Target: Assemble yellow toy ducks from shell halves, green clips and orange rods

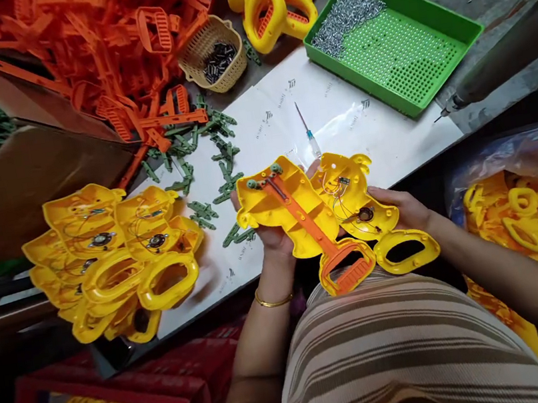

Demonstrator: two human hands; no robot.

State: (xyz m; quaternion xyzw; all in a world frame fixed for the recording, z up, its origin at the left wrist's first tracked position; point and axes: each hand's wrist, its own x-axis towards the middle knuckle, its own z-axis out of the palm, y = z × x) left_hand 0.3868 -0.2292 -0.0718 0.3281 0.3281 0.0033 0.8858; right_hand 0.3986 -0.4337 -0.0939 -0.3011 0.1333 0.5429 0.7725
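Two yellow plastic toy shell halves are held side by side above the table's front edge, insides facing up. My left hand [275,239] grips the left shell half [295,208], which has an orange trigger bar [295,208] along its middle, green pieces at its top and an orange grip within its handle ring. My right hand [404,205] is closed around the edge of the right shell half [347,183], which carries a small circuit board, thin wires and a round dark speaker. The fingers are partly hidden beneath the shells. Beyond them lies a small screwdriver [311,141].
Stacked yellow shell halves [103,243] with wiring sit at left. Loose green clips [225,161] lie near an orange parts pile [90,53]. A beige basket [188,65] and a green tray [436,99] of screws stand behind. A power screwdriver [494,53] points in from the right.
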